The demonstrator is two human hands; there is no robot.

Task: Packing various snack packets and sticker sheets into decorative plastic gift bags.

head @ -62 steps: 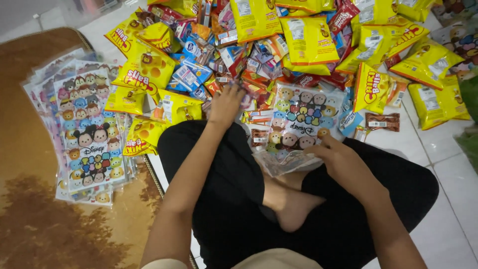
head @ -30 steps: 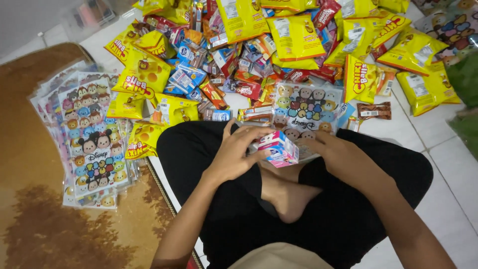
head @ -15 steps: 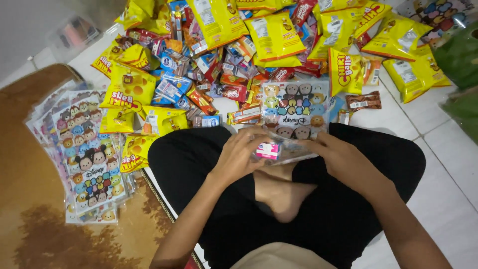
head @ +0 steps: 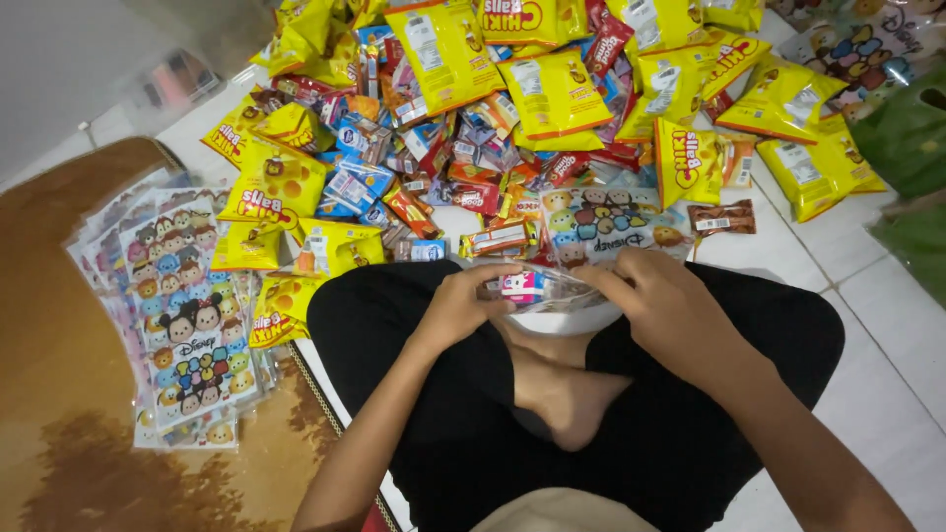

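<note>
I sit cross-legged in black trousers. My left hand and my right hand both grip the mouth of a clear plastic bag printed with cartoon faces that lies over my lap. A small pink and white snack box sits inside the bag's opening, between my hands and close to my left fingers.
A heap of yellow snack bags and small red, blue and orange packets covers the white tiled floor ahead. A stack of flat cartoon-printed bags lies on the brown rug to my left. Green plastic is at the right edge.
My left hand reached into the snack heap, brought back a small pink and white box and put it into the mouth of the printed bag. Both hands now hold the bag.
</note>
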